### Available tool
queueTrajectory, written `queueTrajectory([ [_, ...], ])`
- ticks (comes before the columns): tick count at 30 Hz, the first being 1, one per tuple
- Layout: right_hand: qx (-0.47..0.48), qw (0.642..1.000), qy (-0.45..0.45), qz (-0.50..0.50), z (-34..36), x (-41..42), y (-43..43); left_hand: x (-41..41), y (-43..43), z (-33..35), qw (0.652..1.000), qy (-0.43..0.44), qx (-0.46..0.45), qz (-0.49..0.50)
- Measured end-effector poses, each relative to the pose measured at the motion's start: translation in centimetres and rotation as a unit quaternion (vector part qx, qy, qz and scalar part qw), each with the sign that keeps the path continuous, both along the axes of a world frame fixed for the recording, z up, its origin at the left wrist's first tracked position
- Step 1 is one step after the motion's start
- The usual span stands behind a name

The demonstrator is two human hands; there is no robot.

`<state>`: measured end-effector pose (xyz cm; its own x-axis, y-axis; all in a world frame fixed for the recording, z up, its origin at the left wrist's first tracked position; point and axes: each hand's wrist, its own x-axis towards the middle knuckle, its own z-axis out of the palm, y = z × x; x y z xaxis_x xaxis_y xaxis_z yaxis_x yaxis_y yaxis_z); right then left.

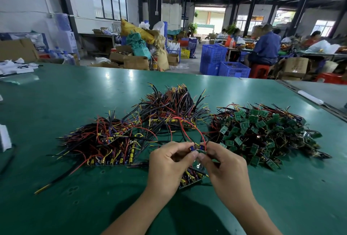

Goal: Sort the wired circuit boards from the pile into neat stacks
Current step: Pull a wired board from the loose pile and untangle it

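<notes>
Head view: left grip and right grip both pinched on a small wired circuit board, held just above the desk at 6 o'clock from the back stack. Possibly two boards meeting edge to edge, one per grip; too small to tell.

Long axis lying roughly 9-to-3. Blue capacitors pointing toward 12. Red lead arching away toward 12 and dropping onto the back stack.

Unsorted pile at 2 o'clock from the grips, left stack at 10 o'clock, short stack directly beneath.

Likely trouble:
- Snagging that red lead in the back stack's wires, so any pull toward 6 drags neighbours out of line.
- Letting the light pinch slip and dropping the board crooked onto the short stack.
- Laying it down with the leads toward 9 or 3, spoiling the row.
</notes>
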<state>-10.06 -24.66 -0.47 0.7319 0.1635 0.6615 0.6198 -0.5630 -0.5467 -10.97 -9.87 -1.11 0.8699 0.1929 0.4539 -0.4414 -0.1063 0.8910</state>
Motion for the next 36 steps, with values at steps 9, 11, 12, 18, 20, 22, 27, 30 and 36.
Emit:
queueTrajectory([
  [9,0.014,0.996,0.030,0.078,-0.3,1.0,-1.3,0.0,0.9,0.4,0.996,0.029,-0.019,-0.080],
  [11,0.015,0.994,0.046,0.102,-0.4,1.2,-1.5,0.0,1.1,0.5,0.995,0.032,-0.022,-0.090],
  [12,0.025,0.991,0.068,0.116,-0.5,1.2,-1.6,0.0,1.2,0.6,0.995,0.031,-0.023,-0.092],
  [18,0.086,0.970,0.127,0.188,-0.3,0.8,-1.8,0.0,1.3,0.8,0.994,0.022,-0.023,-0.106],
  [20,0.154,0.957,0.149,0.194,-0.4,0.9,-1.6,-0.1,1.3,0.8,0.993,0.022,-0.041,-0.106],
  [22,0.226,0.943,0.160,0.186,-0.5,0.9,-1.2,-0.1,1.4,0.8,0.993,0.014,-0.057,-0.104],
  [27,0.410,0.867,0.234,0.158,-0.6,1.2,-0.2,-0.2,1.3,0.8,0.988,0.004,-0.093,-0.121],
  [30,0.469,0.827,0.268,0.156,-0.6,1.1,0.1,-0.3,1.3,0.9,0.977,0.011,-0.130,-0.167],
  [36,0.447,0.830,0.268,0.197,-0.5,1.1,-0.1,0.1,1.6,1.0,0.965,0.021,-0.190,-0.181],
])
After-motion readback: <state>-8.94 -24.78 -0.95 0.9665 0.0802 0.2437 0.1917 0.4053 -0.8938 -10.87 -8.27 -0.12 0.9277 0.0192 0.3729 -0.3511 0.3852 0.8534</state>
